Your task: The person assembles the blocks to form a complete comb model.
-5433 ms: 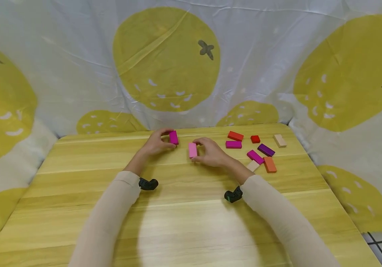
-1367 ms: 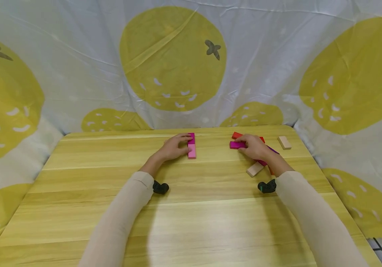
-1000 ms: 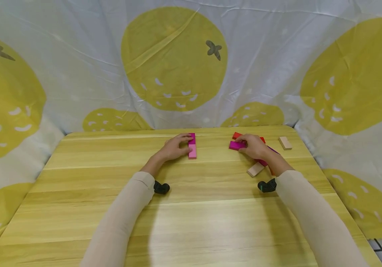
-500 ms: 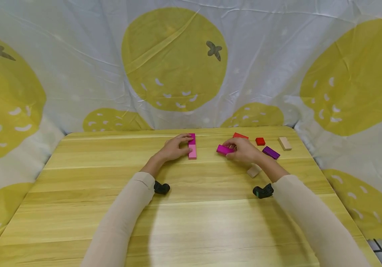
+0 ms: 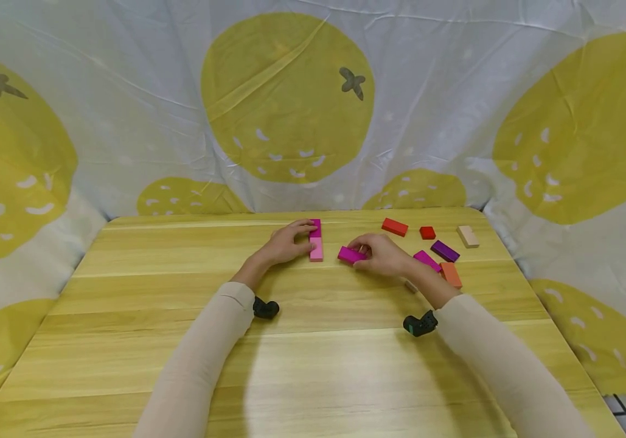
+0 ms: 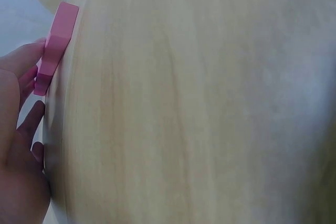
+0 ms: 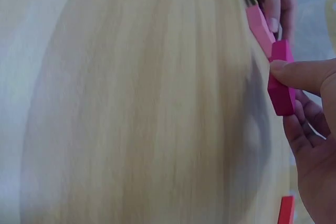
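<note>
A magenta block (image 5: 315, 227) and a light pink block (image 5: 316, 249) lie end to end in a line on the wooden table. My left hand (image 5: 285, 243) rests beside them; its fingertips touch the magenta one and its thumb the pink one. To their right, my right hand (image 5: 382, 254) pinches a second magenta block (image 5: 351, 255) between thumb and fingers. In the right wrist view this held block (image 7: 281, 85) is gripped near its middle, with the pink block (image 7: 260, 29) behind it. The left wrist view has the pink block (image 6: 59, 38) at the left thumb.
Right of my right hand lie a red block (image 5: 395, 227), a small red block (image 5: 427, 233), a purple block (image 5: 445, 250), a third magenta block (image 5: 426, 260), an orange block (image 5: 451, 275) and a plain wooden block (image 5: 468, 236). My forearm partly hides another plain block (image 5: 410, 286).
My right hand has picked up the magenta block from the pile and carried it left toward the two aligned blocks. My left hand has stayed at the line during the last second.
</note>
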Motion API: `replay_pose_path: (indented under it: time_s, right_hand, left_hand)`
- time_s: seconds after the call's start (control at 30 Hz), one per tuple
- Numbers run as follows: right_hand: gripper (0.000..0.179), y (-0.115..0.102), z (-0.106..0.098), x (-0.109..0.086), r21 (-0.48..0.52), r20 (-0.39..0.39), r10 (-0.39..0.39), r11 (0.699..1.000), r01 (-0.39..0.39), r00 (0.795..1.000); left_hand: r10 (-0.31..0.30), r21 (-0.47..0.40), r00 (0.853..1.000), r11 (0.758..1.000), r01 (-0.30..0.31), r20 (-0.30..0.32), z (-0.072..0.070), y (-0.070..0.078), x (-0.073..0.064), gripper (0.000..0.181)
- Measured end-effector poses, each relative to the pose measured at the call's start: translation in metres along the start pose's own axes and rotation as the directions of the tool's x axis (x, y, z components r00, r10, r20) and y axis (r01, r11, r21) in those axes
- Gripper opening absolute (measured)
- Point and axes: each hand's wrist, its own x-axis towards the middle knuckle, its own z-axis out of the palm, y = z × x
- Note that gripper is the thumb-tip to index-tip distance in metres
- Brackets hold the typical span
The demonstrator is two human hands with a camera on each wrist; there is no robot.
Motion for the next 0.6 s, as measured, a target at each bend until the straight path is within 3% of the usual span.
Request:
replay_pose_path:
  time_s: [0.3,0.6]
  right_hand:
    - [0.037,-0.018,0.022,0.012,0.014,0.012,-0.057,0.998,0.057,0.998]
    - [0.038,-0.033,0.044,0.019,0.023,0.025,-0.03,0.999,0.029,0.999]
  left_hand:
    - [-0.01,0.013,1.0,1.0,0.01,0.006,-0.001,0.0,-0.002,0.055]
    - [-0.016,0.012,1.0,1.0,0.016,0.01,-0.001,0.002,-0.001,0.055]
